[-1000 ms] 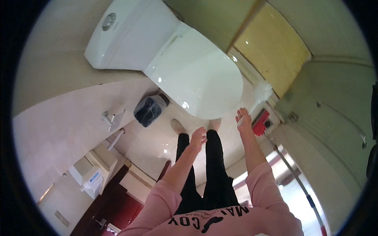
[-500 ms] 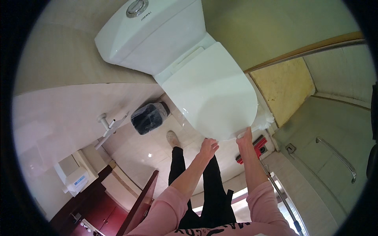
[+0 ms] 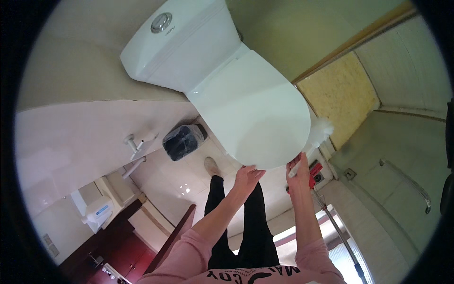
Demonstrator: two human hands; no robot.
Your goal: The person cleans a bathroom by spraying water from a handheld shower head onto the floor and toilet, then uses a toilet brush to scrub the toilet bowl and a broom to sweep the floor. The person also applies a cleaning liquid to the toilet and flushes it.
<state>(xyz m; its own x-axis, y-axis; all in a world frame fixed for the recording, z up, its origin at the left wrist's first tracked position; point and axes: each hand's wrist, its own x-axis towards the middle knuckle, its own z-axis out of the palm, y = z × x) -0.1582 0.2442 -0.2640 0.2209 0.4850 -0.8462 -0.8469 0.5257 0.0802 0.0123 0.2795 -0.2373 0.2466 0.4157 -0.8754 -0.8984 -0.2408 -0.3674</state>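
The white toilet lid (image 3: 257, 104) lies lowered over the bowl in front of me. My left hand (image 3: 247, 179) is at its front edge, with bent fingertips closed on the rim. In my right hand (image 3: 300, 177), just right of the lid's front, is a white toilet brush (image 3: 320, 132). Its handle end shows against my palm, and the pale bristly head points away, beyond the lid's right side. Behind the lid stands the white cistern (image 3: 184, 47) with a round chrome flush button (image 3: 161, 22) on top.
A small bin (image 3: 183, 142) with a dark liner stands left of the toilet. A red floor tool (image 3: 314, 174) with a long pole (image 3: 338, 229) leans at right. Farther right are a yellowish floor panel (image 3: 338, 97) and a metal handle (image 3: 406, 185). A paper holder (image 3: 133, 142) juts from the left wall.
My left hand has come up against the lid's front rim. My right hand has turned, and the brush shows more fully, its head raised farther out to the right.
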